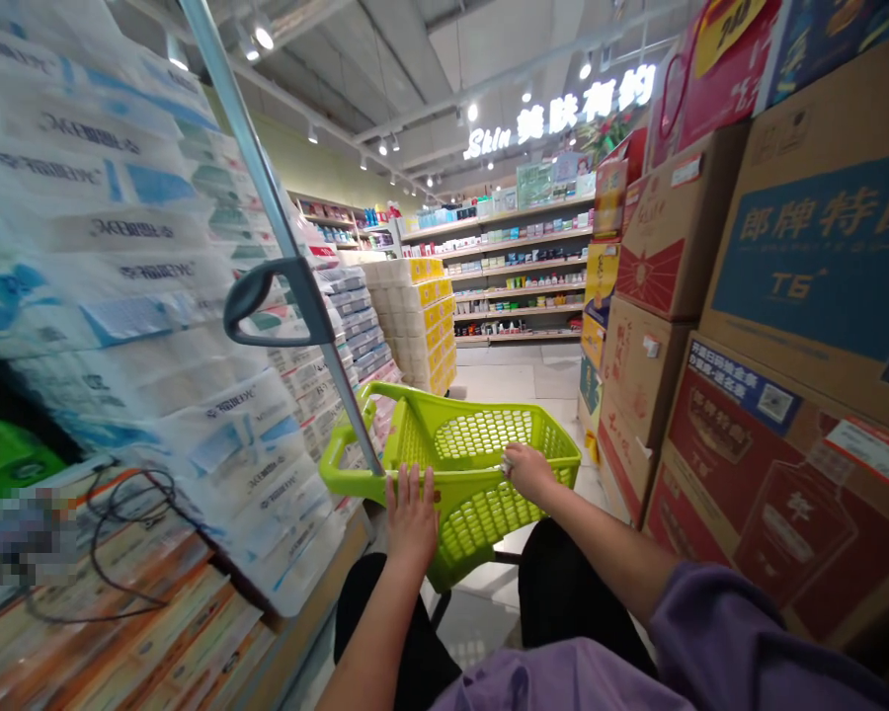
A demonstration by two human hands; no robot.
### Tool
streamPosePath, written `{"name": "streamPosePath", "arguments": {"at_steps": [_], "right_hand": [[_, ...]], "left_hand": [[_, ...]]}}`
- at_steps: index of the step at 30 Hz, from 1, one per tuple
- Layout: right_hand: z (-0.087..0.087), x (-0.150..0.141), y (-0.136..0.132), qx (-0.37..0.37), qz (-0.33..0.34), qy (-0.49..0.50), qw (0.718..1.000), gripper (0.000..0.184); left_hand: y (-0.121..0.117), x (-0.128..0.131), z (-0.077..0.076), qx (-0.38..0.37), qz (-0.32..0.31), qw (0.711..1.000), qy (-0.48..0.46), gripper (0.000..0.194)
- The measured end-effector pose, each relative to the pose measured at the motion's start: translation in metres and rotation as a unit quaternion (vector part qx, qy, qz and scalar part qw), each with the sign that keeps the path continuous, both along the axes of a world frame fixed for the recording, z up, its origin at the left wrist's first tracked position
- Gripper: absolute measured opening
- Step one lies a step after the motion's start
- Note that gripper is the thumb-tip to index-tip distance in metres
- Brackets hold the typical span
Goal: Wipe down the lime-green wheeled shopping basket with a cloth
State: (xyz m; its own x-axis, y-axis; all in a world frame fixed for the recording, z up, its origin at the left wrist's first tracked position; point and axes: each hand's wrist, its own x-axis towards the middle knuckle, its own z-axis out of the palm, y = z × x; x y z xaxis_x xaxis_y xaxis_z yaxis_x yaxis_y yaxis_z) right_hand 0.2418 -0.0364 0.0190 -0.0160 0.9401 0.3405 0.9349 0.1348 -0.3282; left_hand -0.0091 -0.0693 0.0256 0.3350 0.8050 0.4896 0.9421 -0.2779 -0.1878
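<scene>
A lime green plastic shopping basket [481, 439] on wheels stands in the aisle in front of me. My left hand [410, 513] rests on its near rim with the fingers stretched flat. My right hand [527, 470] is curled over the rim further right, fingers closed on it. A metal pull pole with a grey handle [261, 291] rises from the basket's left side, up past my head. The basket looks empty inside.
Stacked packs of tissue paper [119, 296] fill the left side. Brown and red cardboard cartons [748, 326] are piled on the right. More tissue stacks [419, 321] and stocked shelves [519, 286] stand at the aisle's far end, with pale floor tiles between.
</scene>
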Motion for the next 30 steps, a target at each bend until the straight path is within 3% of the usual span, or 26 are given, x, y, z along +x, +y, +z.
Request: {"name": "streamPosePath", "arguments": {"at_steps": [3, 6, 10, 14, 17, 21, 23, 30], "right_hand": [[0.010, -0.049, 0.006, 0.027, 0.028, 0.010, 0.999, 0.026], [0.005, -0.081, 0.004, 0.029, 0.094, 0.003, 0.995, 0.028], [-0.016, -0.054, -0.007, 0.019, 0.122, -0.020, 0.992, 0.035], [-0.018, -0.016, -0.009, -0.001, 0.033, -0.006, 0.999, 0.031], [-0.007, -0.036, -0.002, 0.025, 0.021, 0.022, 0.999, 0.038], [-0.002, -0.095, 0.005, 0.038, 0.121, 0.021, 0.992, 0.056], [-0.007, -0.103, 0.004, 0.022, 0.155, 0.000, 0.988, 0.061], [-0.024, -0.032, -0.006, -0.007, 0.118, -0.046, 0.992, 0.051]], "left_hand": [[0.000, 0.000, 0.000, 0.010, -0.003, 1.000, 0.001, 0.062], [-0.002, -0.002, 0.001, 0.013, 0.000, 1.000, 0.007, 0.061], [-0.004, -0.002, 0.003, 0.003, 0.001, 1.000, 0.016, 0.062], [-0.004, 0.002, 0.004, -0.009, 0.003, 1.000, 0.001, 0.062], [-0.002, 0.004, 0.005, -0.013, 0.006, 1.000, -0.004, 0.063], [-0.001, 0.001, 0.009, -0.027, 0.004, 0.999, 0.019, 0.063], [-0.001, -0.002, 0.011, -0.034, 0.005, 0.999, 0.028, 0.063], [0.003, -0.002, 0.011, -0.034, 0.003, 0.999, 0.004, 0.063]]}}
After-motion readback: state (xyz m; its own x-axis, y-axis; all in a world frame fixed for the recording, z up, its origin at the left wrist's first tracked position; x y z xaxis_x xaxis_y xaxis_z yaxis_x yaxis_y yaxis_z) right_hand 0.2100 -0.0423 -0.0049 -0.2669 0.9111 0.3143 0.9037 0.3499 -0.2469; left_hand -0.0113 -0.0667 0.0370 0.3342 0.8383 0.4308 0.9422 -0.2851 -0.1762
